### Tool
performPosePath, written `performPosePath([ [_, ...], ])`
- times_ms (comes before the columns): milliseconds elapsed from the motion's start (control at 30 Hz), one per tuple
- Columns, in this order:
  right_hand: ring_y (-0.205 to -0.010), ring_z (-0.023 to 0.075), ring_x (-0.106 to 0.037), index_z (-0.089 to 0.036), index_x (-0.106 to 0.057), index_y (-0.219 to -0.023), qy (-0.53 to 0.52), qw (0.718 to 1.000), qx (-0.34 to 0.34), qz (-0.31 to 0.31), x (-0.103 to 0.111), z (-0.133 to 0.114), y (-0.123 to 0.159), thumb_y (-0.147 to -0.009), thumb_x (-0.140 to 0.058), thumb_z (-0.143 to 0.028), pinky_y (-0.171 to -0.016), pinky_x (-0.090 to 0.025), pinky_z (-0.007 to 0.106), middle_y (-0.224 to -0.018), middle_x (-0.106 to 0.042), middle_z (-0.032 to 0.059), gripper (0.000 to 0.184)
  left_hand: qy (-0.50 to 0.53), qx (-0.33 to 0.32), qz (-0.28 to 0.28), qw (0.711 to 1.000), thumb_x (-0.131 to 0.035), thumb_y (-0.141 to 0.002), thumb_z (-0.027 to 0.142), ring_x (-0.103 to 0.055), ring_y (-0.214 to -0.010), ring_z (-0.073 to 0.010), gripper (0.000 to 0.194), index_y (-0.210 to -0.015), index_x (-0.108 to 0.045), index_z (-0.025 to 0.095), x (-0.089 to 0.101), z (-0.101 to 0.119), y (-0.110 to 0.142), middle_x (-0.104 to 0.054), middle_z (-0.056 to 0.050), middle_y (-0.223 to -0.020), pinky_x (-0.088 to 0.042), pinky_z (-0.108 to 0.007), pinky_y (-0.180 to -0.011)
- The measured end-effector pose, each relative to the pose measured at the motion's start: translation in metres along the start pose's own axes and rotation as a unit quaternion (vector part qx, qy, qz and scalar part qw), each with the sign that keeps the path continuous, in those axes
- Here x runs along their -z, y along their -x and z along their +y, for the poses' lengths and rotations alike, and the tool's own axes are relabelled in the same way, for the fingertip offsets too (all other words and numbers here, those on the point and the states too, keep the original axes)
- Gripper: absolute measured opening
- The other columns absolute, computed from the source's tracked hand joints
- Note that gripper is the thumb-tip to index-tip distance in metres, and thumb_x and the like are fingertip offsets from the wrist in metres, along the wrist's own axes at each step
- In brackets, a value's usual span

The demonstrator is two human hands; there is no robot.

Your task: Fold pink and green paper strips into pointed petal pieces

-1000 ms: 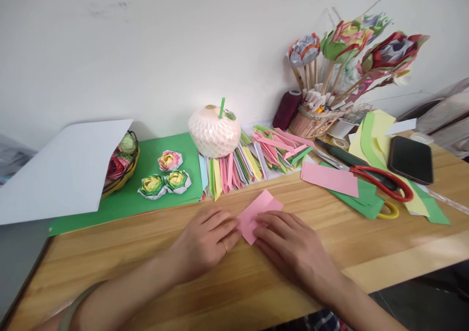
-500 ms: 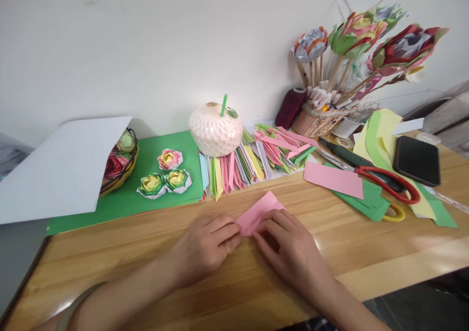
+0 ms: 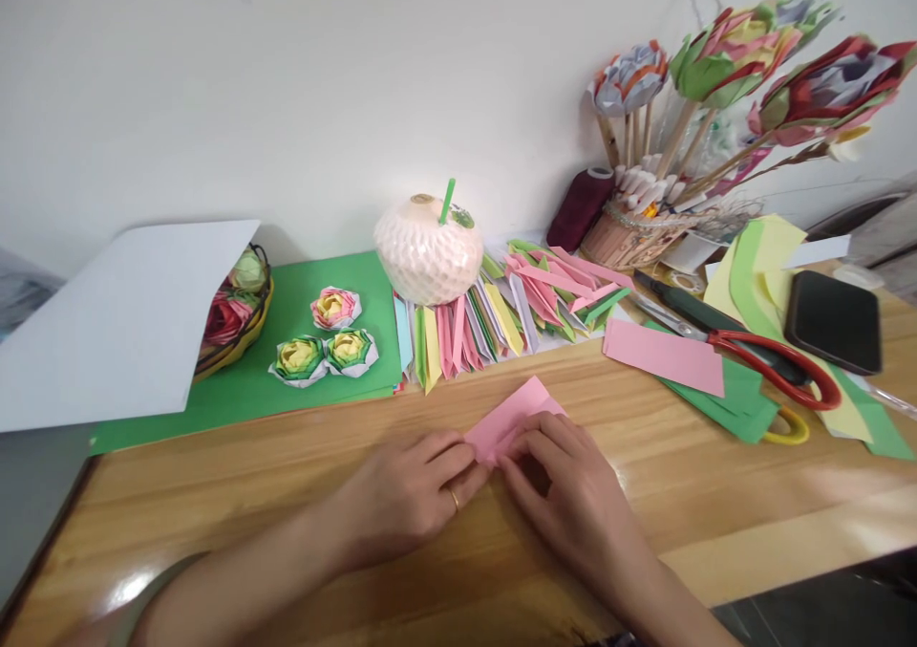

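Plainly, a pink paper sheet (image 3: 512, 418) is grasped by both hands, about midway between the back and front edges of the wooden table (image 3: 716, 513). Its left corner is held in the fingertips of the left hand (image 3: 412, 489), on which a ring (image 3: 455, 500) is worn. Its lower edge is pinched between thumb and fingers of the right hand (image 3: 573, 475), by which its right part is covered; what lies under those fingers cannot be made out. Toward the table's back edge, many folded paper strips (image 3: 465, 332) are laid in a row and a heap, and a white textured container (image 3: 430, 255) is set behind the row. To the right, a pink rectangle (image 3: 666, 355) is laid partly over green paper (image 3: 737, 408), beside red-handled scissors (image 3: 780, 360); a black phone (image 3: 835, 322) is placed near the right end. Toward the back right corner, large paper flowers (image 3: 735, 54) are stood in a round pot (image 3: 630, 236). On the left, three small paper flowers (image 3: 335, 309) are arranged on green sheets (image 3: 287, 279), and a basket (image 3: 262, 327) is partly hidden by a white sheet (image 3: 121, 322).
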State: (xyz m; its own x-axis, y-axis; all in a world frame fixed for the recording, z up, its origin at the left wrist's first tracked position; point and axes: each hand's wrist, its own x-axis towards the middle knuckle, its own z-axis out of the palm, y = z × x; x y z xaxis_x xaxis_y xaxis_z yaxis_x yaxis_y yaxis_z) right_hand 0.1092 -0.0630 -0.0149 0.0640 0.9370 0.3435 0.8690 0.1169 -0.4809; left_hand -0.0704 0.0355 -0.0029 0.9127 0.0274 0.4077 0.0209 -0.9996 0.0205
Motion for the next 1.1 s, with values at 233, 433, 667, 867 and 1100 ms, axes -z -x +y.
performPosePath([
  [233,-0.071,0.0191,-0.053,-0.02,-0.054,-0.072,0.006,1.0,-0.011,-0.011,0.0,-0.001,0.0,-0.087,-0.05,-0.017,-0.064,-0.04,0.031,-0.077,-0.059,0.0045,0.016,-0.008,0.003,-0.018,1.0,-0.036,-0.098,0.013,-0.061,-0.087,-0.0181,0.027,-0.108,-0.06,0.008,0.0,0.001,-0.001,-0.066,-0.009,-0.09,-0.056,-0.028,-0.069],
  [433,-0.066,0.0188,-0.051,-0.02,-0.052,-0.071,0.022,1.0,-0.001,-0.016,0.0,0.0,-0.002,-0.086,-0.051,-0.018,-0.059,-0.039,0.031,-0.072,-0.057,0.0034,0.015,-0.004,0.003,-0.013,1.0,-0.031,-0.099,0.013,-0.06,-0.086,-0.0188,0.031,-0.108,-0.061,0.008,-0.001,0.002,-0.001,-0.065,-0.009,-0.09,-0.055,-0.029,-0.068],
  [667,-0.078,0.0181,-0.056,-0.019,-0.061,-0.094,-0.015,0.994,0.093,-0.057,0.019,0.009,0.001,-0.089,-0.044,-0.01,-0.067,-0.046,0.031,-0.088,-0.062,0.0062,0.02,-0.034,0.017,-0.015,0.999,-0.041,-0.096,0.015,-0.059,-0.084,-0.0205,0.023,-0.1,-0.063,0.011,-0.006,0.003,-0.002,-0.063,-0.007,-0.085,-0.052,-0.034,-0.071],
  [867,-0.084,0.0222,-0.057,-0.017,-0.061,-0.112,0.049,0.989,0.112,-0.081,0.022,-0.001,0.008,-0.089,-0.05,-0.021,-0.072,-0.05,0.037,-0.091,-0.063,0.0093,0.026,-0.092,0.051,0.019,0.994,-0.039,-0.096,0.013,-0.057,-0.088,-0.0224,0.025,-0.105,-0.062,0.01,-0.007,-0.001,-0.002,-0.064,-0.01,-0.092,-0.05,-0.038,-0.076],
  [1100,-0.083,0.0233,-0.06,-0.013,-0.058,-0.113,0.026,0.991,0.063,-0.113,0.011,-0.019,0.006,-0.084,-0.056,-0.022,-0.069,-0.054,0.036,-0.093,-0.063,0.0099,0.03,-0.049,0.052,0.031,0.997,-0.03,-0.099,0.014,-0.058,-0.086,-0.0199,0.033,-0.102,-0.062,0.005,-0.01,0.0,0.0,-0.065,-0.01,-0.093,-0.051,-0.032,-0.073],
])
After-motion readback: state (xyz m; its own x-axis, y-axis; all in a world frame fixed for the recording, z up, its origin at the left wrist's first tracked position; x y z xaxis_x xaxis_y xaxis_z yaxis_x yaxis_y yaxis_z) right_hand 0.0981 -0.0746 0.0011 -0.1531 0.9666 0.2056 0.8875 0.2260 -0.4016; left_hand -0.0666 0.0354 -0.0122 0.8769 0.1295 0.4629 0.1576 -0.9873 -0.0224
